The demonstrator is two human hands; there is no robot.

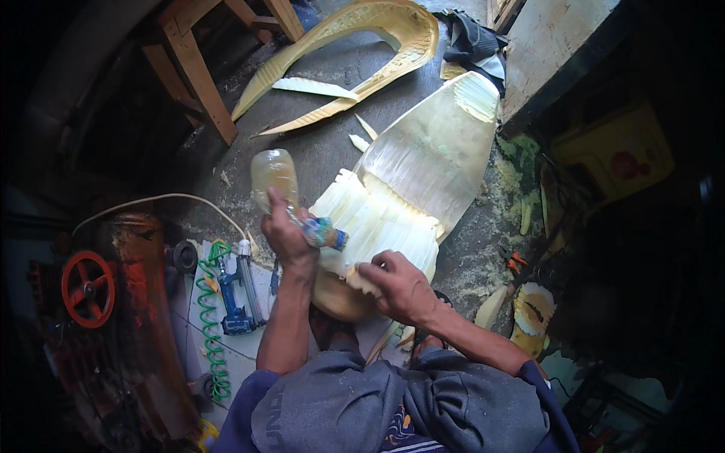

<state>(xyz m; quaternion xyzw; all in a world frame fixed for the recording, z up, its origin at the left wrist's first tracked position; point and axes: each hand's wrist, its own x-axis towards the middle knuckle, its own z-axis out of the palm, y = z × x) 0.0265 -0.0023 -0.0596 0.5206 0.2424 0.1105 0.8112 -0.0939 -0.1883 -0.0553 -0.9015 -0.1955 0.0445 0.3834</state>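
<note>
My left hand (287,238) is wrapped round a clear plastic bottle (273,175) with yellowish contents. The bottle tilts so that a multicoloured wrapped end (326,233) points over a pale ribbed sheet (381,230). That sheet lies across the near part of a long, grey-white tapered piece (434,155), which has a pale carved patch at its far tip. At the sheet's near edge, my right hand (404,291) is closed on a small pale yellow piece (362,281) with a ragged edge. A rounded tan surface (341,296) shows below, between my arms.
A curved, carved yellowish piece (411,34) lies beyond, near a wooden stool (192,64). At left are a blue air nailer (238,321), a green coiled hose (205,302) and a red wheel (88,285). Orange-handled pliers (516,261) and a yellow container (615,158) are at right.
</note>
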